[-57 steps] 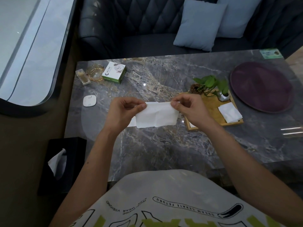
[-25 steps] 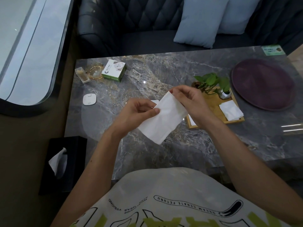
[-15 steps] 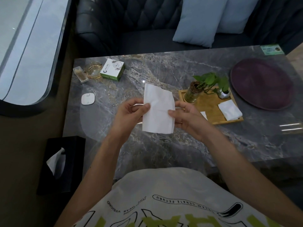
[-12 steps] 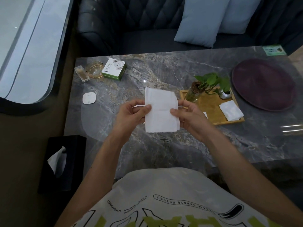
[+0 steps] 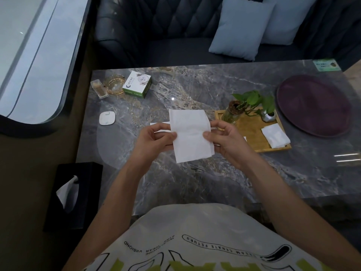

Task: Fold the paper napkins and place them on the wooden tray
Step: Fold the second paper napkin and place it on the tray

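Note:
I hold a white paper napkin (image 5: 190, 134) upright above the marble table (image 5: 195, 178), its long side running away from me. My left hand (image 5: 154, 140) pinches its left edge and my right hand (image 5: 224, 139) pinches its right edge. Another white napkin (image 5: 159, 123) lies flat on the table, mostly hidden behind my left hand. To the right sits the wooden tray (image 5: 252, 130) with a folded napkin (image 5: 275, 135) at its near right corner.
A glass vase with a green plant (image 5: 232, 111) and a small metal pot (image 5: 269, 116) stand on the tray's far side. A purple round plate (image 5: 312, 104) lies far right. A green-white box (image 5: 137, 84), glass ashtray (image 5: 114, 84) and white coaster (image 5: 107, 118) sit left. A black tissue box (image 5: 72, 194) stands beside the table.
The napkin went from a wide strip held level, through a diagonal tilt, to standing upright between both hands. My hands came closer together and now pinch its two side edges.

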